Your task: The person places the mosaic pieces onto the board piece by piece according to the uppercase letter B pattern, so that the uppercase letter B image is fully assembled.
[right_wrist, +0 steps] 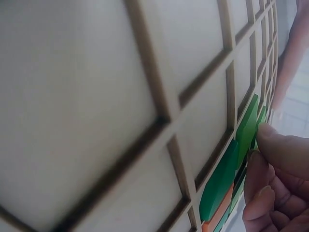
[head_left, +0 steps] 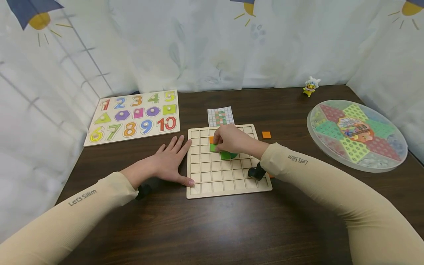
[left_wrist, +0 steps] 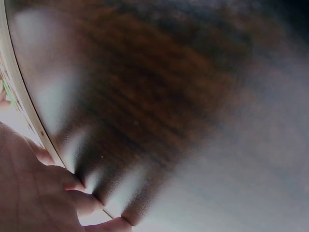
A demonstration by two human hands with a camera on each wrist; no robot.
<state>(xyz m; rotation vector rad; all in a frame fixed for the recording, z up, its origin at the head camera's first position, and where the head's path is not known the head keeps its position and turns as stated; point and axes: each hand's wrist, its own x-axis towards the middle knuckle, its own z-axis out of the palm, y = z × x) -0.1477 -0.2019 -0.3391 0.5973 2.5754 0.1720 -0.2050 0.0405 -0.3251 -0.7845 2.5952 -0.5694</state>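
The wooden grid board (head_left: 205, 176) lies flat on the dark table. My left hand (head_left: 167, 162) is spread at its left edge, thumb on the lower left corner and fingertips along the rim. In the left wrist view, the fingers (left_wrist: 75, 203) lie beside the board's edge. Over the upper middle cells is my right hand (head_left: 233, 139), fingers curled, with thumb and index finger pinching at a light green square tile (head_left: 212, 148). An orange tile (head_left: 211, 140) shows just behind it. Another green tile (head_left: 225, 155) and a darker green piece (right_wrist: 219, 181) sit in nearby cells, partly hidden by the hand.
A printed pattern card (head_left: 221, 116) lies behind the board. One loose orange tile (head_left: 266, 135) is to its right. A number puzzle board (head_left: 132, 117) stands at the back left, a round Chinese checkers set (head_left: 357, 134) at the right, and a small yellow figurine (head_left: 310, 87) at the back.
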